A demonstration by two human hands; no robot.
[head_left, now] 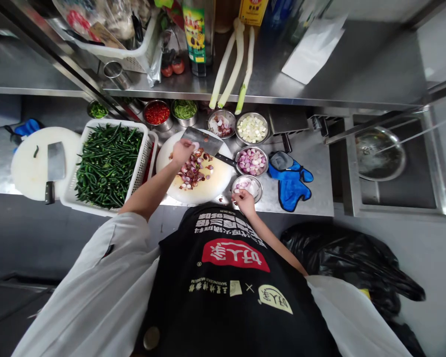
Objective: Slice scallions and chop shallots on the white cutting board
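My left hand [184, 151] is closed over the round white cutting board [219, 181], with a pale peeled shallot [195, 146] at its fingertips. Below it on the board lies a pile of shallots [195, 171] with loose brown skins. A cleaver [204, 141] rests across the board's far side, its black handle pointing right. My right hand [244, 202] is at the near rim of a small metal bowl [259, 191] holding a few shallot pieces. Its fingers are pinched together; whatever is between them is too small to tell. Behind stands a bowl of peeled shallots [251, 161].
A white basket of green chillies [109, 166] stands left, beside another board [26, 163] with a cleaver [56, 161]. Bowls of chopped ingredients [251, 128] line the back under a steel shelf [267, 89]. Blue gloves [292, 186] lie right, before a sink [405, 193].
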